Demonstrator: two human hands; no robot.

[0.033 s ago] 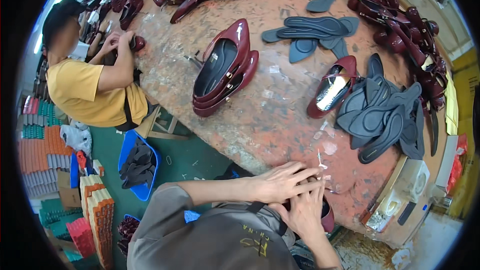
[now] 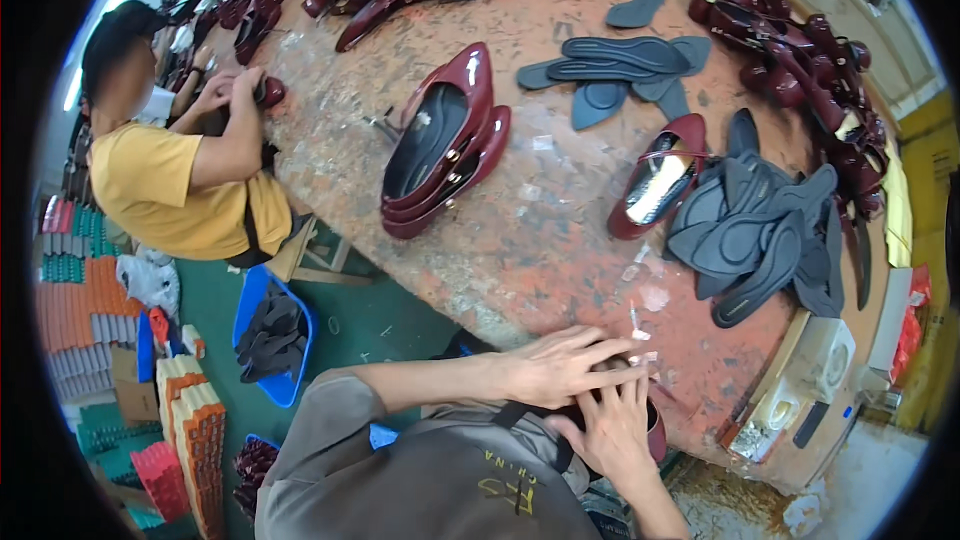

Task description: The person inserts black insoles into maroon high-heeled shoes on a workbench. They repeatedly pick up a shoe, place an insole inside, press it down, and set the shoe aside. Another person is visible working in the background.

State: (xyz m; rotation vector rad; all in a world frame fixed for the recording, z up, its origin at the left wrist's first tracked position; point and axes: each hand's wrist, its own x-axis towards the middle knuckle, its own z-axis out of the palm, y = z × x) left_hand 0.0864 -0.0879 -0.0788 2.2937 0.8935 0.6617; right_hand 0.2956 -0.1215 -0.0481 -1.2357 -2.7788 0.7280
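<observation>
Little has moved since the earlier head view: the bench [image 2: 490, 285] and its load sit slightly further left, and the right hand's fingertips and thumb lie a touch nearer the body. In the head view now, the left hand [image 2: 548, 370] reaches rightward, fingers extended and slightly spread, over the right hand [image 2: 612, 432], whose fingers point away from the body, thumb out. I cannot tell what the fingertips pinch. A burgundy shoe [image 2: 657, 432] lies beneath them at the bench's near edge; its visible side runs roughly away from the body, its toe hidden.
</observation>
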